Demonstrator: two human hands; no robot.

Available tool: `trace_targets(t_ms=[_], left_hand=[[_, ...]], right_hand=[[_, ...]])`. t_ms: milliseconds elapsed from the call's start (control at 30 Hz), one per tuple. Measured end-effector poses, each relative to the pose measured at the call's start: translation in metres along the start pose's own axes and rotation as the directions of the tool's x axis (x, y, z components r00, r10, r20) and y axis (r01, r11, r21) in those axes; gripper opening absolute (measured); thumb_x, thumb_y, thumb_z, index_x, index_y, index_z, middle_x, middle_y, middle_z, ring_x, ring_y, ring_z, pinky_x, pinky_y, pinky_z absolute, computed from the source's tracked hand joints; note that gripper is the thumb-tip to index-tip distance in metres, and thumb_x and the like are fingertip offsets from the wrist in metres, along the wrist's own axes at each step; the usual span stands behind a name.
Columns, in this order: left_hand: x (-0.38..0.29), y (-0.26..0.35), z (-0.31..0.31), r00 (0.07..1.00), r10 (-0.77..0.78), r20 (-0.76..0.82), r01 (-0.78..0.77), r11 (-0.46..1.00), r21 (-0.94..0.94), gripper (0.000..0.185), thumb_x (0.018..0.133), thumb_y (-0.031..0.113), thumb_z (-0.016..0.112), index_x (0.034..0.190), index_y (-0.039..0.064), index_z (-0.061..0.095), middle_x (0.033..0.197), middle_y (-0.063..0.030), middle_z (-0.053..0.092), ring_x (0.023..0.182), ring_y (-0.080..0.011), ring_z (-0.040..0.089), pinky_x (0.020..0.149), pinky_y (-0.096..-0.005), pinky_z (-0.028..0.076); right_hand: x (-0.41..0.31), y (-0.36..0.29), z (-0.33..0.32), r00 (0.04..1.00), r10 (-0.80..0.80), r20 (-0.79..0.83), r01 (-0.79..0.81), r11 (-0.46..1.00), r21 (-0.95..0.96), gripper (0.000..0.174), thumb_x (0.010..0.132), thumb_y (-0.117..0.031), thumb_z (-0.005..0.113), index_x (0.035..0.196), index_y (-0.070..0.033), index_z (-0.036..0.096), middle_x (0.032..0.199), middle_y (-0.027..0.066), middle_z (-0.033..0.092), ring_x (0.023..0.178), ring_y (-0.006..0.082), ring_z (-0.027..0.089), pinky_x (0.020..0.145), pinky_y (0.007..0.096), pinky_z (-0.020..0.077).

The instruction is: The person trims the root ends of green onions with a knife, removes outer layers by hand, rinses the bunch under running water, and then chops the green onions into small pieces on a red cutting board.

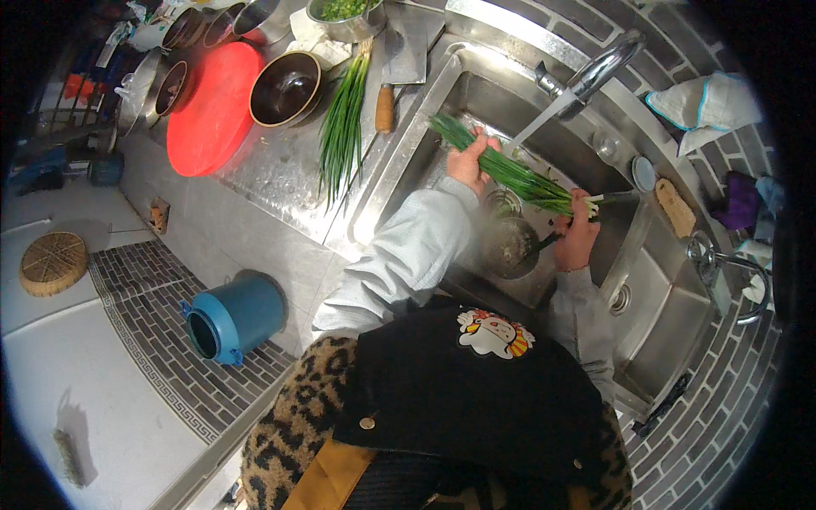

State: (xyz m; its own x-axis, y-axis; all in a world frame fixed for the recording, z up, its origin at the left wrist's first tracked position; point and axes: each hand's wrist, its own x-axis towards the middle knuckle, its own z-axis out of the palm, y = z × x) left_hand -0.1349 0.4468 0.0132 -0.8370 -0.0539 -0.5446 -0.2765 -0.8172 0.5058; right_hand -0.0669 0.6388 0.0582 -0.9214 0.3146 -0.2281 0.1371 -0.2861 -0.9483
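A bunch of green onions (pixel 523 175) lies across both hands above the large steel sink (pixel 462 95). My left hand (pixel 472 159) grips its green leafy part. At the white root ends, my right hand (pixel 577 233) is closed around the bunch. Water runs from the chrome faucet (pixel 590 73) into the sink beside the leaves. Below the bunch sits a round pan or lid (pixel 510 248) with a dark handle, partly hidden by my right hand. Another bunch of green onions (pixel 344 127) lies on the steel counter, next to a cleaver (pixel 405 57) with a wooden handle.
On the counter stand a dark brown bowl (pixel 285 89), a red round cutting board (pixel 217 108) and a metal bowl of chopped greens (pixel 344 29). A smaller sink (pixel 663 287) adjoins at the right. A blue metal can (pixel 245 315) lies lower left. A brush (pixel 674 207) rests on the sink's back ledge.
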Motion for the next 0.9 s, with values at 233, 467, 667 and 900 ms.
trace_targets(t_ms=[233, 467, 667, 900], left_hand=[[-0.007, 0.008, 0.008, 0.989, -0.008, 0.146, -0.020, 0.981, 0.193, 0.024, 0.091, 0.025, 0.053, 0.104, 0.005, 0.055, 0.089, -0.0087, 0.065, 0.071, -0.0143, 0.063, 0.044, -0.0247, 0.047], [0.044, 0.002, -0.034, 0.962, 0.137, 0.237, -0.228, 0.880, 0.417, 0.034, 0.096, 0.028, 0.043, 0.113, 0.001, 0.052, 0.086, -0.0115, 0.066, 0.075, -0.0190, 0.064, 0.062, -0.0314, 0.051], [0.020, 0.001, -0.040, 0.883, 0.352, 0.309, -0.375, 0.136, 0.917, 0.064, 0.084, 0.044, 0.058, 0.126, -0.003, 0.045, 0.119, -0.0224, 0.054, 0.115, -0.0322, 0.049, 0.098, -0.0368, 0.036], [-0.034, 0.014, 0.004, 0.687, 0.040, 0.726, -0.725, -0.028, 0.688, 0.053, 0.077, 0.024, 0.070, 0.122, 0.007, 0.049, 0.117, -0.0187, 0.055, 0.108, -0.0325, 0.054, 0.089, -0.0357, 0.043]], right_hand=[[0.028, 0.001, -0.044, 0.991, 0.129, -0.025, -0.127, 0.990, 0.060, 0.017, 0.082, -0.022, 0.065, 0.089, -0.007, 0.060, 0.066, -0.0024, 0.050, 0.045, 0.0055, 0.037, 0.041, 0.0236, 0.0264], [0.033, -0.010, -0.078, 0.987, 0.137, -0.078, -0.131, 0.988, 0.084, 0.015, 0.083, -0.023, 0.065, 0.087, -0.010, 0.060, 0.067, -0.0036, 0.053, 0.046, 0.0046, 0.039, 0.042, 0.0219, 0.0277], [0.036, -0.026, -0.046, 0.999, -0.041, -0.035, 0.032, 0.973, -0.226, 0.015, 0.084, -0.020, 0.063, 0.092, -0.007, 0.062, 0.069, -0.0054, 0.052, 0.053, 0.0023, 0.043, 0.044, 0.0211, 0.0296], [0.045, -0.024, 0.051, 0.966, -0.035, 0.256, 0.076, 0.985, -0.152, 0.017, 0.082, -0.022, 0.066, 0.092, -0.009, 0.061, 0.071, -0.0075, 0.052, 0.053, 0.0005, 0.038, 0.044, 0.0193, 0.0251]])
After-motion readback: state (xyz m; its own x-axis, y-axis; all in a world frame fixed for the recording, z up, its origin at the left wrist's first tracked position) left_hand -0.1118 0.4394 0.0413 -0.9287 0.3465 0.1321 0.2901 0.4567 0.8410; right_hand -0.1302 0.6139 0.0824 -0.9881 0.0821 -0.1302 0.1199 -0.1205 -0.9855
